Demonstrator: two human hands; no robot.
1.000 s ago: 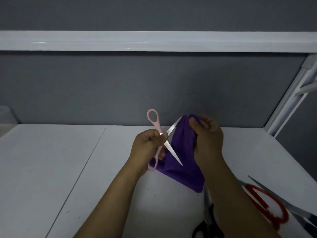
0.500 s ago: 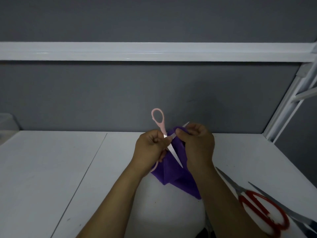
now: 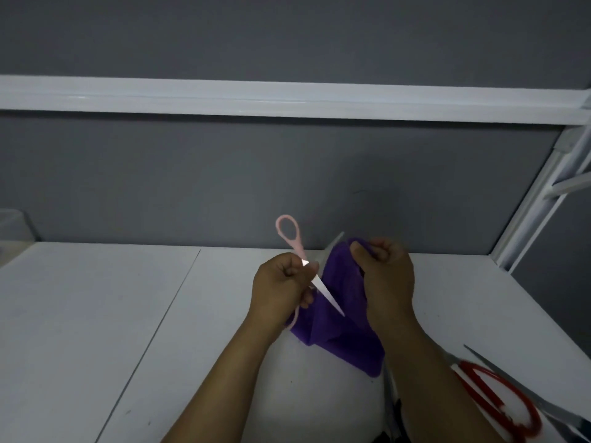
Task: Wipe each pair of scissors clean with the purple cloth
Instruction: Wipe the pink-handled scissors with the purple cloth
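Two hands aloft; left hand [image 3: 281, 289] tight around pink scissors [image 3: 324, 292]; right hand [image 3: 387, 279] tight on purple cloth [image 3: 339, 334], against the blades

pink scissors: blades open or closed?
Open. On the pink scissors one blade points down across the purple cloth, the other sticks up behind it; left hand grips them.

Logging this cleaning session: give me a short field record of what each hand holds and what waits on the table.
Left hand: grips open pink-handled metal scissors near the pivot
Right hand: pinches purple cloth round the upper blade
Waiting: red-handled scissors lying on white table, right side
Stage: cloth on pink pair's blade
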